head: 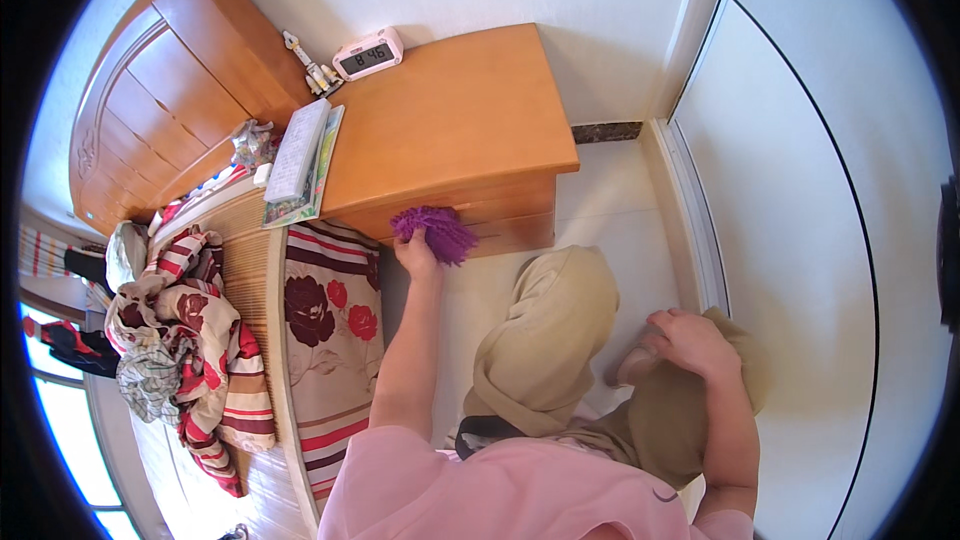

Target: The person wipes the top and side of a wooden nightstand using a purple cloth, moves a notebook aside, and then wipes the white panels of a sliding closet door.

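My left hand (418,255) grips a purple chenille cloth (448,235), its thumb on top and some of its fingers hidden. The cloth lies against the drawer front (510,202) of an orange-brown wooden nightstand (457,112), just below the overhanging top. My right hand (694,341) rests over my bent right knee in khaki trousers (664,412), with nothing seen in it. Its fingers are spread a little.
Left of me is a bed with a bamboo mat (251,262), a crumpled floral quilt (199,360) and a floral bed skirt (330,330). A digital clock (368,54), a rocket model (315,67) and papers (298,150) sit on the nightstand. White sliding doors (780,187) stand right.
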A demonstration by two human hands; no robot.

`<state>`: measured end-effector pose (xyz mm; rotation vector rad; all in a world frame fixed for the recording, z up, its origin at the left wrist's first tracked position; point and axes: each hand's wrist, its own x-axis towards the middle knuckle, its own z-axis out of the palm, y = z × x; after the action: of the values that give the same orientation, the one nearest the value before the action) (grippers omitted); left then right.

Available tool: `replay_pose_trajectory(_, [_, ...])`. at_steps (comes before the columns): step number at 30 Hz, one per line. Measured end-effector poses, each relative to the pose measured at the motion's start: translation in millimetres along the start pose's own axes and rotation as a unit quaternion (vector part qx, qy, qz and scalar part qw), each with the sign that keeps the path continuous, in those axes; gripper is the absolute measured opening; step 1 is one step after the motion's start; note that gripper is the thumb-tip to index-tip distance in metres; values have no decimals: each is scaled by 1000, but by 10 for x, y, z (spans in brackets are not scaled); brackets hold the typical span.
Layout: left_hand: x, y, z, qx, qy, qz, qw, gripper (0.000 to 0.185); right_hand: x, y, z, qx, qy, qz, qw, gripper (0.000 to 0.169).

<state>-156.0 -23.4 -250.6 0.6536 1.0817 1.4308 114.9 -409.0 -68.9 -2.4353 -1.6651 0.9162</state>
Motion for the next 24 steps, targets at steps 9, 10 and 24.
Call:
replay_pose_trajectory(9, [-700, -436, 592, 193, -175, 23, 965, 36, 124, 41, 19, -24, 24, -57, 998, 29])
replay_pose_trajectory(10, [-743, -422, 609, 313, -186, 78, 928, 41, 144, 28, 19, -27, 20, -52, 998, 30])
replay_pose_trajectory(24, [-678, 42, 206, 619, -227, 375, 652, 77, 150, -35, -13, -38, 10, -58, 998, 30])
